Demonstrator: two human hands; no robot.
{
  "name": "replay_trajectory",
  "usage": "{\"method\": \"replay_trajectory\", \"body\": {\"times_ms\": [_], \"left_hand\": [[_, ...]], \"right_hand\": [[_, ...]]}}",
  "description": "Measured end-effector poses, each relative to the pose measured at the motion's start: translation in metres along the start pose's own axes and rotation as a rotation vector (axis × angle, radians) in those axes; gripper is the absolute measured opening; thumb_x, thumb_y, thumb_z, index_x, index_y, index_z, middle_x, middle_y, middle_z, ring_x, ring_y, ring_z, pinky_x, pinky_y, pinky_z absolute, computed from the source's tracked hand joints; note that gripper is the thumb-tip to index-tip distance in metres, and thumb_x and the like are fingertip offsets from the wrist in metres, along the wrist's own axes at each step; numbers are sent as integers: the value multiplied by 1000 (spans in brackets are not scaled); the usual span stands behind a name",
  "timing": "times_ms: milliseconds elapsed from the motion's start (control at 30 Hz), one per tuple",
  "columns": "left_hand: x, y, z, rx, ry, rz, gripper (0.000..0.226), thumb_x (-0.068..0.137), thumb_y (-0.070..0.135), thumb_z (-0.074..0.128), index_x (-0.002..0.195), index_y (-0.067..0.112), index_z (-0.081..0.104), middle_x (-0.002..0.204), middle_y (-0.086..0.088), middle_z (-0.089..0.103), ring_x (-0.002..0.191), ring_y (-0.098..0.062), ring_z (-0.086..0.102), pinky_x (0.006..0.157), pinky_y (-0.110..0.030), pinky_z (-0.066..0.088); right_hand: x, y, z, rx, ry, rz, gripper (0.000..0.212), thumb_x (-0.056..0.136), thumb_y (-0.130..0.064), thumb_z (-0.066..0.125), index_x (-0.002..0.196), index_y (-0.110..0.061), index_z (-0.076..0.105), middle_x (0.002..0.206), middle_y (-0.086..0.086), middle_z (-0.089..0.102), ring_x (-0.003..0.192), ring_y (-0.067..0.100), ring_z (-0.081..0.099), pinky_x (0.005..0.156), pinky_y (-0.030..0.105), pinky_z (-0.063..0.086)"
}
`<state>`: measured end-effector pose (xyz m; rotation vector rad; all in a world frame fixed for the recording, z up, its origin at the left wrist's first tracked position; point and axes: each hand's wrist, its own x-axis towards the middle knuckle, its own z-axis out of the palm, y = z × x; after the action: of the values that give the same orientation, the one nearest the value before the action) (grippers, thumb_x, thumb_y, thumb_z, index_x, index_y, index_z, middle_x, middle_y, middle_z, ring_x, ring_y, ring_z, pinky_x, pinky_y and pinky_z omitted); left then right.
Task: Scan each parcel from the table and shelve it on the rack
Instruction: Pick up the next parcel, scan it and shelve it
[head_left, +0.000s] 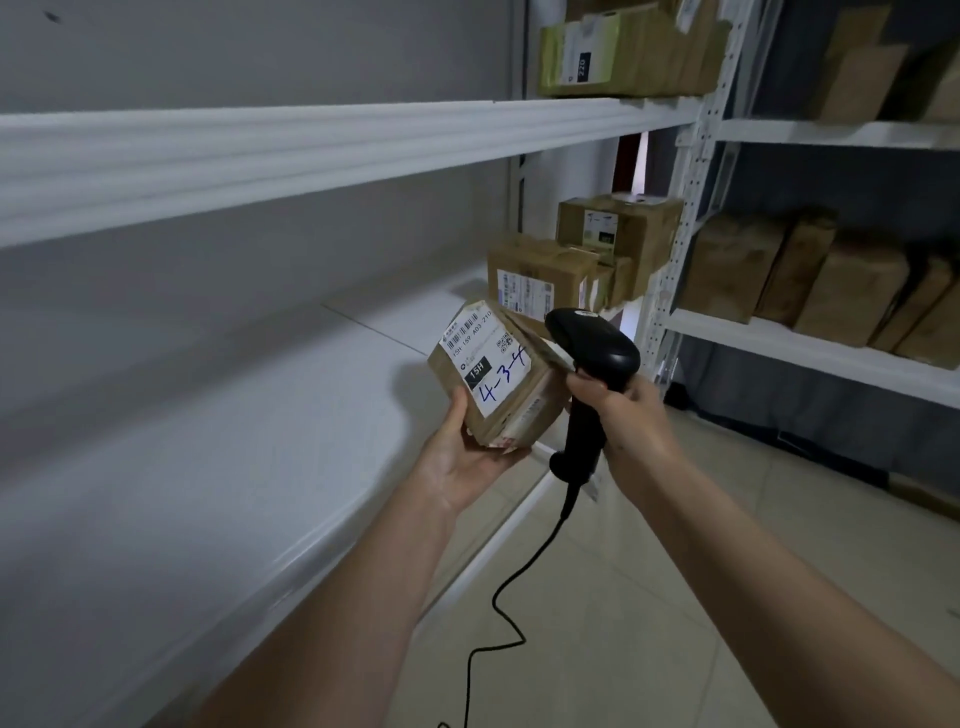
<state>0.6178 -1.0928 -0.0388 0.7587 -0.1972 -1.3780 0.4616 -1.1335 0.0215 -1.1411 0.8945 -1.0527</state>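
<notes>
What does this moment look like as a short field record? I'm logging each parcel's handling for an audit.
left hand: left hand cradles the small cardboard parcel from below
right hand: right hand grips the black corded barcode scanner
parcel label: faces up, handwritten 4-3-4
parcel place: held over the white rack shelf, not set down
shelf contents: other cardboard parcels at the far end

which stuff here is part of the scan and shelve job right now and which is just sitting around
In the job:
- parcel, held in the left hand
- scanner, gripped by the right hand
- white shelf beside the parcel

Just sitting there:
- boxes already at the shelf's far end
- brown parcels on the next rack
- scanner cable
</notes>
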Motion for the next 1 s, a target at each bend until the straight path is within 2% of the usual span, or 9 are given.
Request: {"method": "replay_trajectory", "body": {"times_ms": [167,267,367,467,633,733,833,900,1000], "left_hand": [[44,18,15,-7,86,67,36,101,34,44,122,9,60,111,-17,70,105,-30,64,85,-44,53],[72,30,24,96,155,133,32,102,26,45,129,11,55,107,-13,71,97,-28,67,81,-45,54],[103,35,34,198,230,205,42,101,12,48,142,19,43,108,-12,69,93,-27,68,80,-46,56],[131,35,43,277,340,240,64,98,2,51,150,28,26,106,-10,66,94,-27,67,70,-41,58],[161,30,50,792,514,267,67,87,-2,66,145,21,42,129,-3,55,114,-19,55,91,-33,51],[174,32,61,1113,528,301,67,73,-4,76,133,14,50,124,-1,55,110,-17,52,83,-28,52],[183,31,74,1112,474,367,98,63,-5,84,142,15,31,134,-11,47,124,-25,48,95,-43,52],[189,29,80,1177,481,473,114,60,0,88,149,16,18,135,-10,48,125,-22,47,101,-45,48],[199,26,89,1246,472,444,125,68,3,84,155,21,-4,148,-10,40,134,-27,42,105,-47,43]], "right_hand": [[62,-1,7,37,-100,4,31,87,-12,66,117,-12,59,104,4,70,99,18,66,88,34,50],[103,-6,9,5,-180,-10,28,88,-13,64,116,-14,60,103,2,71,98,16,67,86,31,50],[143,-7,8,-28,-237,-16,21,88,-11,65,106,-20,60,100,2,70,92,12,67,74,24,51],[179,-3,5,-81,-300,3,19,89,-11,63,104,-22,59,99,3,69,93,13,66,76,27,49],[222,10,1,-210,-330,54,24,88,-16,65,111,-15,61,104,7,68,101,21,63,88,36,48],[238,14,-7,-228,-372,51,14,87,-16,66,98,-23,62,98,4,69,98,18,64,80,30,48],[249,12,-14,-248,-389,16,16,87,-14,67,97,-25,62,96,2,68,97,17,62,79,30,47],[254,10,-18,-259,-397,-17,18,86,-13,67,97,-27,61,96,1,67,96,16,61,81,31,46],[257,8,-24,-246,-396,-53,23,86,-12,67,90,-32,58,93,-1,65,91,12,59,75,26,45]]}}
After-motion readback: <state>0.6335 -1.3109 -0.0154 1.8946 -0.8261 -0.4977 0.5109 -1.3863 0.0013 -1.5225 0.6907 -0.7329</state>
